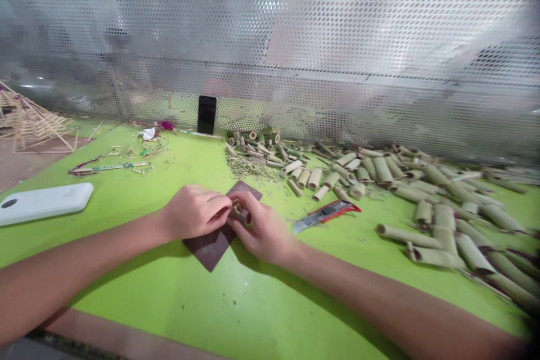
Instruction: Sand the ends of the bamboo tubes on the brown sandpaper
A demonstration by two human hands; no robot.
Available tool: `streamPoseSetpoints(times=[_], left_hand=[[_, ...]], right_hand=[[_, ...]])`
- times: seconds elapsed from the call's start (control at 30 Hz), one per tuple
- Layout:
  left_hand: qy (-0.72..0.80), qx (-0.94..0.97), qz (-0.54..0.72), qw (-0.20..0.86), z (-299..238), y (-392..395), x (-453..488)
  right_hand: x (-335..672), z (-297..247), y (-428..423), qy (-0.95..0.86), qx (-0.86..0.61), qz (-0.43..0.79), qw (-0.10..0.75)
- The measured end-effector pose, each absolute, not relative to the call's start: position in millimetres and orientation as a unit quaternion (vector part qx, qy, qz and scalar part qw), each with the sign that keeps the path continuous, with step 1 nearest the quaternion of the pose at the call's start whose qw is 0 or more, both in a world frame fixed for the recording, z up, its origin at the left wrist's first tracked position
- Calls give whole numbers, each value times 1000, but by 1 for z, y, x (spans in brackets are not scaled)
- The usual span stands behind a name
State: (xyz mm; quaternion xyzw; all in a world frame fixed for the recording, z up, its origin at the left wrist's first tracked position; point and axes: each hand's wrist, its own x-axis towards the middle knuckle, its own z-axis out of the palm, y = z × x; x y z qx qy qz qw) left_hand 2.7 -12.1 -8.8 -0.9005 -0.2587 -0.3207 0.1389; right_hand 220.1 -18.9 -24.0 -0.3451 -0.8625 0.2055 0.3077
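Note:
My left hand [194, 212] and my right hand [261, 228] meet over a square of brown sandpaper [210, 248], lying tilted on the green table [236, 304]. Fingers of both hands pinch a small piece of bamboo [236, 209] between them, just above the sandpaper. Much of that piece is hidden by my fingers. A red-and-grey utility knife [325, 216] lies to the right of my right hand, not touching it.
Cut bamboo tubes [434, 230] and shavings spread across the table's right side. A phone [206, 115] stands against a perforated metal screen [270, 28]. A white power bank [44, 203] lies left, with scraps and a stick lattice [31, 124] beyond.

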Motion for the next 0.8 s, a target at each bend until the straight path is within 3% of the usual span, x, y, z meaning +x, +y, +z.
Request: streamPoseSetpoints(times=[0.13,0.33,0.4,0.63,0.8], left_hand=[[-295,-879,-372,46,-3,-6,-5],[-404,-772,-322,-370,-3,1,-5],[-397,-747,-277,-456,-7,1,-3],[-372,-693,-227,-574,-16,5,-2],[-353,-713,-262,-546,-14,10,-10]], right_hand=[[223,-24,-15,-837,-349,234,350],[224,-21,-12,-824,-329,208,411],[225,-21,-12,-833,-330,183,405],[224,-17,-12,-866,-266,105,410],[239,9,-5,-896,-323,164,256]])
